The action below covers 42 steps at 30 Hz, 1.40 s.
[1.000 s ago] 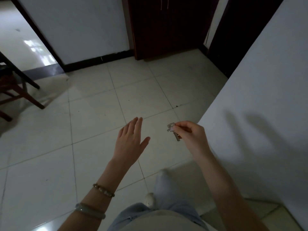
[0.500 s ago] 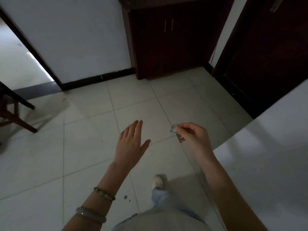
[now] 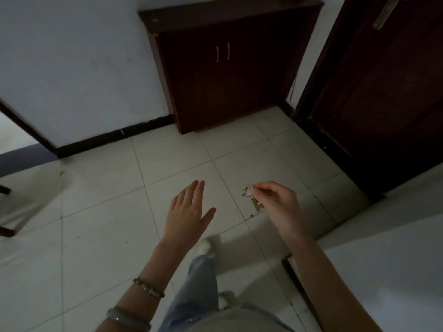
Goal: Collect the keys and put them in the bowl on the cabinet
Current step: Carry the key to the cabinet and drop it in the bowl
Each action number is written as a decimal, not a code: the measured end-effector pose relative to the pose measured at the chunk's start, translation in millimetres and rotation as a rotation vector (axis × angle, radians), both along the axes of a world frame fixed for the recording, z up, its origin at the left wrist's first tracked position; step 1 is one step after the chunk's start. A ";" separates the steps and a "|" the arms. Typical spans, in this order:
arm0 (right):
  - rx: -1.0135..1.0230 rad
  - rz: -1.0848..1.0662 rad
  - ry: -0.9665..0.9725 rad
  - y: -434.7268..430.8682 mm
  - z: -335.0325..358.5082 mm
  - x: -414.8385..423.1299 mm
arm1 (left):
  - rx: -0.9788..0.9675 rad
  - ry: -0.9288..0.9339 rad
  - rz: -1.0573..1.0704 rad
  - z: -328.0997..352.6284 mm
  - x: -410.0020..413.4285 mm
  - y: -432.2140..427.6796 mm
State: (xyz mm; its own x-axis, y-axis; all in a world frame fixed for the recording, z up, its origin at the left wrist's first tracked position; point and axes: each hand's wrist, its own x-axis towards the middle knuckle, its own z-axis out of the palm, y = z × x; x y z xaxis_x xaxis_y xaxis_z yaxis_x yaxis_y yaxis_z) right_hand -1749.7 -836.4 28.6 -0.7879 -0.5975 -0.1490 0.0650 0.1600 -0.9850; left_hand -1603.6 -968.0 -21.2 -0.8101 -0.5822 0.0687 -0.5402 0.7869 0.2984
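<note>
My right hand pinches a small bunch of silver keys between thumb and forefinger, and one key hangs down below the fingers. My left hand is held out flat beside it, fingers apart, holding nothing. Ahead stands a dark wooden cabinet with two small handles, against the white wall. Only the front edge of its top shows at the frame's upper border. No bowl can be made out there.
A dark door with a metal handle stands to the right of the cabinet. A white wall corner juts in at the lower right. A chair leg shows at the left edge. Pale tiled floor lies between me and the cabinet.
The view has tilted up and moved forward, so the cabinet's top edge and the door handle now show. My hands keep the same pose, the keys still pinched in the right one.
</note>
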 end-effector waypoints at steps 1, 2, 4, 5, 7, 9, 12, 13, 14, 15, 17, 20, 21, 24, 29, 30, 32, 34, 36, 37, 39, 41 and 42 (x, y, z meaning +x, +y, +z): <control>0.004 -0.011 0.004 -11.2 -1.3 -10.9 | 0.002 0.000 -0.013 -2.2 -13.3 -12.6; 0.011 -0.020 0.006 -22.7 -2.6 -21.8 | 0.003 0.000 -0.024 -4.1 -26.5 -25.6; 0.029 -0.040 0.011 -47.2 -4.8 -44.8 | 0.004 0.000 -0.046 -7.2 -54.5 -53.1; 0.036 -0.058 0.011 -60.3 -5.8 -57.1 | 0.003 0.005 -0.057 -8.0 -69.2 -67.7; 0.065 -0.100 0.006 -87.2 -6.6 -83.0 | 0.003 0.016 -0.079 -7.7 -99.1 -98.1; 0.096 -0.131 0.003 -114.9 -5.5 -108.4 | 0.005 0.006 -0.105 -5.1 -127.6 -129.4; 0.078 -0.168 -0.022 -155.2 -1.7 -146.6 | 0.002 0.010 -0.143 1.1 -168.5 -174.9; 0.073 -0.183 -0.033 -167.8 0.4 -159.2 | 0.003 0.014 -0.157 3.8 -182.2 -188.8; 0.072 -0.194 -0.038 -179.9 2.5 -171.3 | -0.001 0.015 -0.173 6.2 -195.5 -202.4; 0.073 -0.203 -0.035 -191.8 4.3 -183.0 | -0.010 0.016 -0.193 8.0 -208.9 -215.7; 0.080 -0.218 -0.023 -212.1 7.2 -204.5 | -0.029 0.017 -0.231 10.2 -234.7 -238.5; 0.070 -0.257 -0.016 -235.7 7.9 -233.2 | -0.029 0.024 -0.274 14.5 -270.4 -266.6; 0.069 -0.266 -0.018 -242.7 7.4 -241.9 | -0.029 0.029 -0.285 15.8 -281.5 -274.6; 0.075 -0.306 -0.019 -261.2 4.3 -270.9 | -0.023 0.033 -0.312 16.1 -316.2 -296.6; 0.075 -0.372 -0.028 -288.2 -5.6 -332.1 | -0.004 0.048 -0.335 10.2 -381.5 -327.4; 0.072 -0.377 -0.026 -293.3 -8.0 -346.7 | 0.000 0.051 -0.336 8.9 -396.7 -333.3; 0.060 -0.384 -0.016 -304.6 -11.7 -379.7 | -0.004 0.055 -0.334 5.8 -430.9 -346.0; 0.041 -0.391 -0.010 -316.8 -13.8 -415.8 | -0.010 0.047 -0.335 3.7 -467.5 -359.0; 0.036 -0.402 -0.015 -328.7 -15.2 -454.6 | -0.009 0.032 -0.337 2.5 -506.8 -371.8; 0.040 -0.408 -0.023 -334.1 -14.4 -473.5 | -0.008 0.024 -0.339 3.3 -526.5 -377.8; 0.044 -0.406 -0.037 -343.5 -11.2 -510.4 | -0.012 0.018 -0.349 6.7 -567.4 -389.3; 0.039 -0.395 -0.043 -351.5 -6.8 -545.7 | -0.018 0.013 -0.370 10.1 -607.2 -398.7; 0.030 -0.394 -0.040 -355.5 -4.2 -562.8 | -0.016 0.012 -0.380 11.7 -625.9 -403.0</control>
